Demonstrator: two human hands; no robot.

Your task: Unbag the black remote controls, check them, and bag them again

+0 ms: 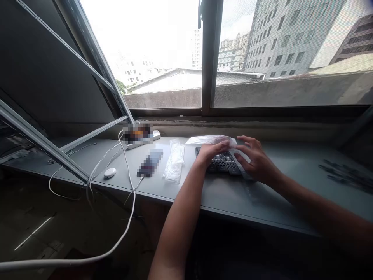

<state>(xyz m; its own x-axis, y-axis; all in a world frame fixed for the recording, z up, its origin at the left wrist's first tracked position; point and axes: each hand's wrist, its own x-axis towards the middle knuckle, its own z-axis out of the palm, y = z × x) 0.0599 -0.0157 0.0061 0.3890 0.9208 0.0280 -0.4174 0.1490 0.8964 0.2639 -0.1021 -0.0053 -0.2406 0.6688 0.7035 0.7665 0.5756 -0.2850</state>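
Black remotes (222,164) lie side by side on the worktop (230,199), between its front and back edges. The left hand (212,151) reaches across them to clear plastic (204,139) near the back edge; whether it pinches this, I cannot tell. The right hand (258,161), fingers spread, is at the row's right end.

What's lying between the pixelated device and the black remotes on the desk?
In the head view, crumpled clear plastic lies between the pixelated device and the black remotes; the left forearm also reaches up between the plastic and the remotes.
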